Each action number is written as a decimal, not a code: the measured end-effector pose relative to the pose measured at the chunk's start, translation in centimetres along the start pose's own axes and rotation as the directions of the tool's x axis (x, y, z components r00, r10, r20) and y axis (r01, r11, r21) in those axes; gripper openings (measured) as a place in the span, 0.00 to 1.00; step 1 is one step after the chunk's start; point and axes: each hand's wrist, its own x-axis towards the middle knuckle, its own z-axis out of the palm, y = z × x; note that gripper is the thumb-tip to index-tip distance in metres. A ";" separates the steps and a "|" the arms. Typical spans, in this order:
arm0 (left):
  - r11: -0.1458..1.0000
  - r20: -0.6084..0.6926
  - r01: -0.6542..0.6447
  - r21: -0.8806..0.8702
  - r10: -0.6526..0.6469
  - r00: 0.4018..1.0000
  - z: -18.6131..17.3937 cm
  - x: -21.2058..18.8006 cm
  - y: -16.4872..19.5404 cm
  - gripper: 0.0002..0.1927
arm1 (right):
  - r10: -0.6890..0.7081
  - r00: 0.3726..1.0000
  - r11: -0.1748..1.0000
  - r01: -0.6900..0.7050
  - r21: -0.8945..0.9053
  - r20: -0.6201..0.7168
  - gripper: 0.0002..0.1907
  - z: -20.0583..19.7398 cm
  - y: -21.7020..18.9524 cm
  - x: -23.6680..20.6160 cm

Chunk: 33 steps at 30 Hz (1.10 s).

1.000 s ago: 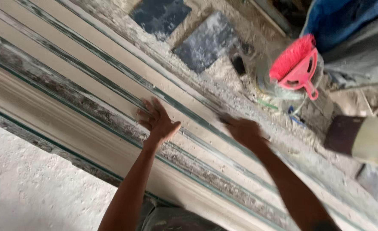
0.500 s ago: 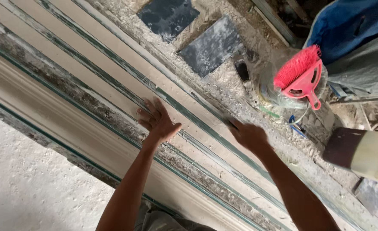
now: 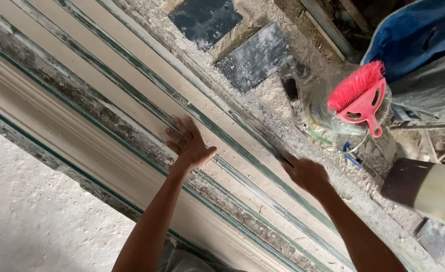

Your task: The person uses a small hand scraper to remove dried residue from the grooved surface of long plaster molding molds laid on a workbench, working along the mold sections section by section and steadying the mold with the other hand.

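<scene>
You are pressing your open left hand flat on smooth beige moulding strips mid-frame; your right hand is curling over a green-edged strip's rim, gritty debris alongside.

The right hand hides its own fingers; the blue cloth is cut off.

One head-worn view looks steeply down from above the person's arms, close to the long beige strips that run from upper left to lower right; the frame is tilted, with both forearms entering from the bottom edge and rubble at upper right
</scene>
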 end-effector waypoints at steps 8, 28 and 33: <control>0.999 -0.067 -0.049 -0.009 0.049 0.997 0.6 0.4 -0.9 0.69 | -0.295 0.902 0.955 0.287 -0.072 -0.315 0.24 -3.2 -9.1 17.2; 0.928 -0.097 -0.078 0.363 0.121 0.988 0.7 -0.1 -1.4 0.63 | -0.156 0.987 0.949 0.143 0.281 0.023 0.31 -7.8 -11.6 16.9; 0.997 -0.009 -0.069 0.017 0.070 0.998 0.8 -0.3 -0.9 0.66 | -0.013 0.993 0.989 0.030 0.146 -0.120 0.25 -0.6 1.3 2.0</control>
